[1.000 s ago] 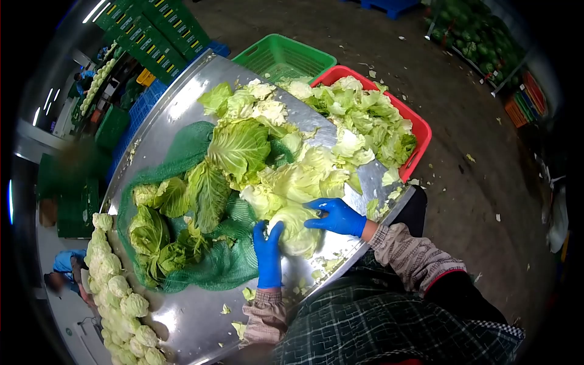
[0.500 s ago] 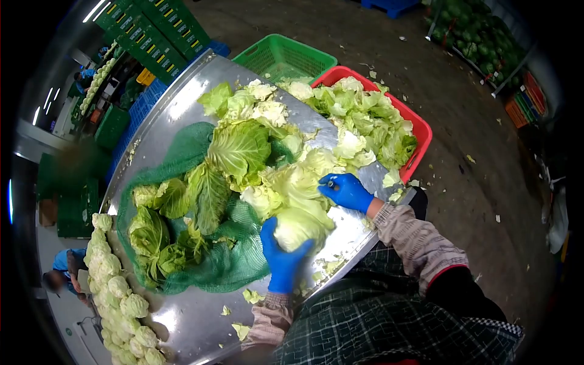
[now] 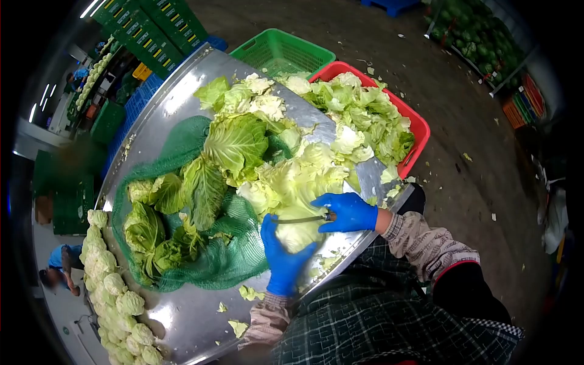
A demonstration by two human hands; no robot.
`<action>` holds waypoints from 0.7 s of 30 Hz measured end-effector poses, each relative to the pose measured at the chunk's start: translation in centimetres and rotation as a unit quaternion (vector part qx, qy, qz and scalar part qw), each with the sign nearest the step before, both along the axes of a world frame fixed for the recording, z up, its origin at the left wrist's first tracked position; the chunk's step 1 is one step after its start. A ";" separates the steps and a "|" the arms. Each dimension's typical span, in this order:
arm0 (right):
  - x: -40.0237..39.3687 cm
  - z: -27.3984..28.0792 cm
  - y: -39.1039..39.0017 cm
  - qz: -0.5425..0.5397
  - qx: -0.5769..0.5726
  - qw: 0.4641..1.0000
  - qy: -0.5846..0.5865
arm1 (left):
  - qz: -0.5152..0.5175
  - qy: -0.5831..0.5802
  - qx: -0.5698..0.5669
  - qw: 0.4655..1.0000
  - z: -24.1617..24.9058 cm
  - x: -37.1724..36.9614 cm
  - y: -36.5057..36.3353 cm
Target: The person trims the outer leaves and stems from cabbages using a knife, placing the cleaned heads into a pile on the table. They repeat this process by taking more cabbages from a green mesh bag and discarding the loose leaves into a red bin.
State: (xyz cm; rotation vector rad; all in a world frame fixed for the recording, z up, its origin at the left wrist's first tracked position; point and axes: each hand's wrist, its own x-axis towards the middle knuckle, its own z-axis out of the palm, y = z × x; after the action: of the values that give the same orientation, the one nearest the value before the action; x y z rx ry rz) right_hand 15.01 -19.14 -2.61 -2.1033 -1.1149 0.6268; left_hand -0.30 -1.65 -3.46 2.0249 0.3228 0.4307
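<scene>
A pale green cabbage head (image 3: 297,234) lies near the front edge of the metal table (image 3: 188,325). My left hand (image 3: 283,255), in a blue glove, cups its near left side with thumb and fingers spread around it. In my right hand (image 3: 348,213), also gloved in blue, is the handle of a knife (image 3: 304,219); the narrow blade lies across the top of the cabbage, its tip close to my left fingertips. Loose leaves (image 3: 304,176) lie just beyond the head. Left of them, a green mesh bag (image 3: 237,261) holds leafy cabbages (image 3: 143,228).
Trimmed cabbages (image 3: 115,283) line the table's left side. Past the far edge stand a red crate (image 3: 420,131) full of leaves and a green crate (image 3: 274,45). Stacked green crates (image 3: 146,36) rise at the back left. A co-worker (image 3: 64,264) is at the far left.
My right hand has moved left and closer to the cabbage head, and the knife blade now lies across it. My left hand has stayed nearly in place.
</scene>
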 end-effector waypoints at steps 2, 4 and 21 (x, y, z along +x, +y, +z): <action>1.2 -1.5 -0.2 -0.020 0.011 0.999 0.037 | 0.044 0.028 -0.214 0.975 2.9 1.1 -0.6; 2.7 -3.5 -0.1 -0.067 0.065 0.996 -0.015 | 0.059 0.022 -0.329 0.942 1.8 1.1 0.7; 1.1 -3.3 1.8 -0.054 0.114 0.975 -0.182 | 0.065 0.044 -0.359 0.930 -1.4 0.5 1.2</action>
State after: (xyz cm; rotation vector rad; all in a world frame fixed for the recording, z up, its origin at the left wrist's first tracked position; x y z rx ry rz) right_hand 16.14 -17.33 -5.86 -2.1067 -1.1920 0.0521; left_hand 0.18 -0.49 -4.86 1.3078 0.5784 0.2487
